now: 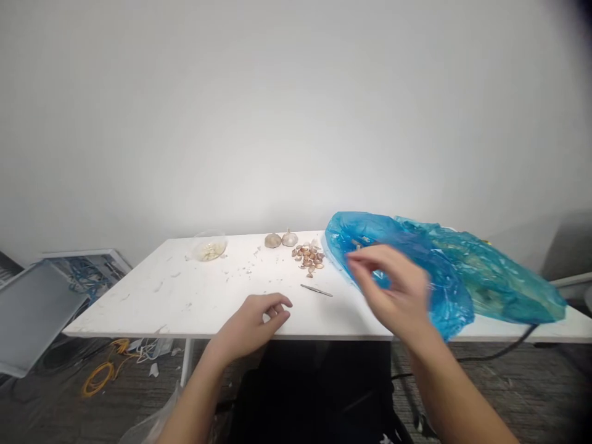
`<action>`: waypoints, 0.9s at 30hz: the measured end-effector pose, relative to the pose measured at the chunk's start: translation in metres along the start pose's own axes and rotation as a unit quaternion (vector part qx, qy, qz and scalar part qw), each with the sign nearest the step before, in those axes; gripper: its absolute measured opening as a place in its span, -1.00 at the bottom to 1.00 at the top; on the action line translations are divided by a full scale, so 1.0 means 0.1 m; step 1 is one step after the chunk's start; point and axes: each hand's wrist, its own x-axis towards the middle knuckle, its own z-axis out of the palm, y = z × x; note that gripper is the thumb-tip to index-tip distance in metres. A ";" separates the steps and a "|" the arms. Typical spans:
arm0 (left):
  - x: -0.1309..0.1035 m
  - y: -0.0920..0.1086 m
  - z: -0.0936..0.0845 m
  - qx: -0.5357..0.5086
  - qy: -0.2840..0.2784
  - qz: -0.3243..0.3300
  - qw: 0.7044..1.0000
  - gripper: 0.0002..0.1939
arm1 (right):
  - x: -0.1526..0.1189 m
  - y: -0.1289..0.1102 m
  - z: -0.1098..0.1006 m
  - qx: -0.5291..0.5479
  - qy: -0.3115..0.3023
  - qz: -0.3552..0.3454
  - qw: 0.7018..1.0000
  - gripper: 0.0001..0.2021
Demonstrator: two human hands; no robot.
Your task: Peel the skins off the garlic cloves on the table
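White table (139, 308), person's two hands at its near edge. Left hand (259, 316) at the edge, fingers loosely curled, narrow gap to the thumb, nothing visible inside. Right hand (393, 287) blurred before a crumpled blue bag (451, 302), fingertips drawn close to the thumb; from here I can't tell if it grips anything. Teal bag (504, 280) right beside the blue. Between hands, slightly farther: slim metal tool (317, 290) lying flat. Beyond it, brown-skinned garlic cloves (307, 263), loose cluster. Behind: two bulbs (289, 238). Far left: clear bowl (198, 237), pale cloves (213, 250) inside. Back: plain wall (296, 111).
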 end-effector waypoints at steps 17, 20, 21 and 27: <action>1.70 -0.56 0.36 0.150 0.028 0.019 0.988 -0.72 | -0.33 0.53 1.03 -0.241 -0.296 0.087 0.920 -0.78; 1.76 -0.68 0.38 0.148 0.029 0.014 0.988 -0.77 | -0.37 0.57 1.01 -0.221 -0.260 0.109 0.934 -0.81; 1.77 -0.71 0.40 0.152 0.025 0.013 0.988 -0.78 | -0.39 0.58 1.01 -0.214 -0.245 0.115 0.939 -0.81; 1.79 -0.72 0.50 0.182 0.018 0.018 0.983 -0.81 | -0.41 0.60 1.00 -0.195 -0.190 0.115 0.955 -0.79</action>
